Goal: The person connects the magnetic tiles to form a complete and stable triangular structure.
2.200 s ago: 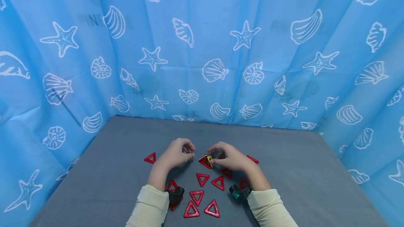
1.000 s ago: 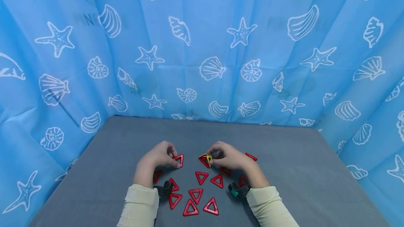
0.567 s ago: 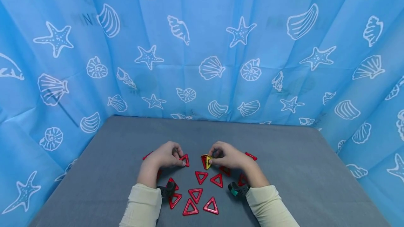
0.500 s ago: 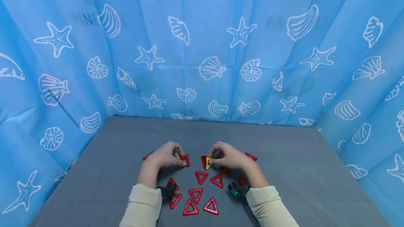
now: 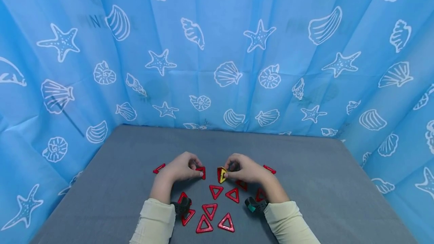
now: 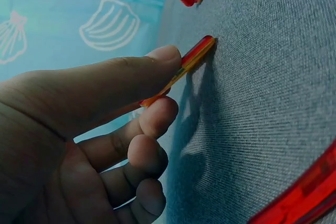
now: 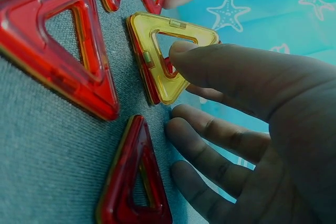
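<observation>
My left hand (image 5: 181,168) pinches a red triangular magnetic tile (image 6: 202,51) between thumb and index finger, its other fingers loosely curled. That tile is held tilted, just over the cloth. Across a small gap, my right hand (image 5: 247,169) pinches a yellow triangular magnetic tile (image 7: 147,29), thumb on its face. Red tile pieces (image 5: 219,175) stand against the yellow one in a small folded shape; how many is unclear. Part of this shape is hidden by the thumb. The tile in the left hand and this shape are apart.
Several loose red triangular tiles (image 5: 210,211) lie on the grey cloth-covered table (image 5: 135,153) between and under the forearms. One red tile (image 5: 159,168) lies left of the left hand, another red tile (image 5: 269,169) beyond the right wrist. A blue shell-patterned curtain (image 5: 217,55) surrounds the table.
My left hand went left, took hold of a red tile and brought it back rightward, closer to the right hand. The yellow-and-red shape has turned, so its yellow face shows more.
</observation>
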Available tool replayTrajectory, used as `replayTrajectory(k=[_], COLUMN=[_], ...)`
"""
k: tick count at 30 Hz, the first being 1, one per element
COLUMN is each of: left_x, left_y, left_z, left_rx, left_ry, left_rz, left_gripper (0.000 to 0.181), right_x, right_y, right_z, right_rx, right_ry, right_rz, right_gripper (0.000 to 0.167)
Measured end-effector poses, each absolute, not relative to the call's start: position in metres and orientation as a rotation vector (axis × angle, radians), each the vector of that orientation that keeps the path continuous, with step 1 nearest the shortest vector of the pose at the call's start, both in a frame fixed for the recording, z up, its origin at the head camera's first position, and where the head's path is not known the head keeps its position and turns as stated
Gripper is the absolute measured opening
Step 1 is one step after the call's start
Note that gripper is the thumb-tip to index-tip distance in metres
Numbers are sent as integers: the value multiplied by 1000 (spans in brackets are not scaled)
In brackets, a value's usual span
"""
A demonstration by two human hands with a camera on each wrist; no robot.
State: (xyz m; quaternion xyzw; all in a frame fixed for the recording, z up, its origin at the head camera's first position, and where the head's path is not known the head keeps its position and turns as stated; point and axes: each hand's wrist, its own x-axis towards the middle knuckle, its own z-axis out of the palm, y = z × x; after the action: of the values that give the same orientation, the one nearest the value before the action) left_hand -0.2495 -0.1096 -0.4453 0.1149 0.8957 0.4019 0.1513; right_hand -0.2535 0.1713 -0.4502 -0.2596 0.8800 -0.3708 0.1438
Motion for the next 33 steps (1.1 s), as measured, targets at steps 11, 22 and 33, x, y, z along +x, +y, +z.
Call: replayTrajectory(k=[11, 22, 33], left_x=[-250, -247, -247], left_y=[-104, -100, -90], left_z=[-443, -438, -437], left_rx=[354, 409, 532], left_ry=[2559, 2537, 2517], left_rz=[1186, 1194, 1197], left_gripper=[21, 19, 27], right_x=[-254, -255, -255], right_y=[172, 171, 172], right_z=[-450, -451, -452], right_rx=[-741, -753, -767], right_ry=[2537, 2533, 2542], right_rz=[-1075, -1067, -1073], right_gripper=[12, 11, 12])
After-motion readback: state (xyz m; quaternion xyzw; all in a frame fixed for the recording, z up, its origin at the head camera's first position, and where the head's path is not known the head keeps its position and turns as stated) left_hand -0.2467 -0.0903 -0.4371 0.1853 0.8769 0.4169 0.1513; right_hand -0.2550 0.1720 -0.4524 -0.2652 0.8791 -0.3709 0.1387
